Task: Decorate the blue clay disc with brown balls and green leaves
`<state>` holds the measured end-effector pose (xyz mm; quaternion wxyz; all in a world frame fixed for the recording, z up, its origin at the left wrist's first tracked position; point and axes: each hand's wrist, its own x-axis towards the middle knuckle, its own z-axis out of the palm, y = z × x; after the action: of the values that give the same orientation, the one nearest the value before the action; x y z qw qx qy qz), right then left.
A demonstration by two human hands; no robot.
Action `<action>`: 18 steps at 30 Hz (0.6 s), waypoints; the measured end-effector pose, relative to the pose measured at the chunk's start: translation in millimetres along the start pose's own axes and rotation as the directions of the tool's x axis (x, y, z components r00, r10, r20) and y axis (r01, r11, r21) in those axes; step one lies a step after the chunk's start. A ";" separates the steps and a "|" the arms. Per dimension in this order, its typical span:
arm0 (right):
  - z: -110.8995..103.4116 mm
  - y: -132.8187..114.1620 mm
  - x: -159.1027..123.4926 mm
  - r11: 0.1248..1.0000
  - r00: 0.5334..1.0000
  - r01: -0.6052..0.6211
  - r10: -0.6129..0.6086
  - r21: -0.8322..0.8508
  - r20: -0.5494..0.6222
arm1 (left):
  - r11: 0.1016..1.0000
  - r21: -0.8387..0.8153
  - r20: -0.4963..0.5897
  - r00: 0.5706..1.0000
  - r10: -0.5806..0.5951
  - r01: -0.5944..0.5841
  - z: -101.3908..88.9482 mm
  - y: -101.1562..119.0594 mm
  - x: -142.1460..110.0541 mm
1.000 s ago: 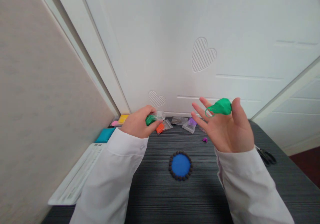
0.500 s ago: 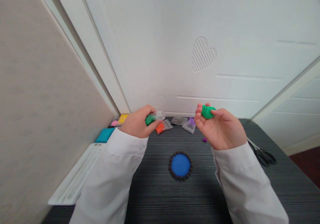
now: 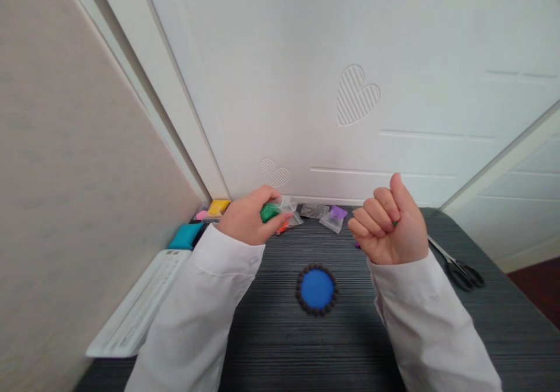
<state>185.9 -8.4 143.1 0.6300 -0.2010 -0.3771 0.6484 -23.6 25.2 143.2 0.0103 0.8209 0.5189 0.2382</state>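
Note:
My left hand (image 3: 251, 214) pinches a clear plastic bag with green modelling clay (image 3: 269, 212) inside, at the back of the dark table. On the right, my right hand (image 3: 387, 223) is raised in a fist with the thumb up. Its fingers are wrapped round a piece of green clay (image 3: 395, 223), of which only a sliver shows. Between the hands and nearer to me lies a flat blue clay disc (image 3: 317, 289), ringed by small dark brown balls (image 3: 299, 294).
Bags of orange clay (image 3: 283, 226), purple clay (image 3: 336, 213) and a greyish bag (image 3: 314, 210) lie along the white wall. Scissors (image 3: 459, 266) rest at the right. Yellow (image 3: 217, 207) and teal packs (image 3: 184, 235) and a white tray-like packet (image 3: 140, 304) are at the left.
My right hand has gone from open, with the green clay dangling by the thumb, to a closed fist around it. My left hand has shifted slightly right with its bag.

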 end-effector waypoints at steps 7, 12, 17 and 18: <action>6.1 9.0 -4.1 0.938 0.986 0.154 -0.168 -0.311 -0.018 | 0.954 -0.297 0.084 0.996 -0.015 0.039 -1.1 8.9 -3.9; 15.4 18.2 -12.7 0.453 0.948 0.293 -0.253 -0.842 0.194 | 0.856 -0.516 0.118 0.988 0.100 -0.025 3.0 18.6 -5.2; 17.4 16.8 -12.5 0.155 0.887 0.402 -0.312 -0.902 0.341 | 0.824 -0.560 0.124 0.976 0.182 -0.082 4.5 27.1 -6.6; 16.0 16.0 -11.5 0.140 0.889 0.390 -0.315 -0.910 0.333 | 0.829 -0.553 0.137 0.973 0.188 -0.082 4.0 28.1 -7.0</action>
<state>164.9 -22.1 138.9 0.4918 -0.4298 -0.7481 0.1170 -0.7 7.2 144.4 0.2738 0.8374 0.3672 0.2982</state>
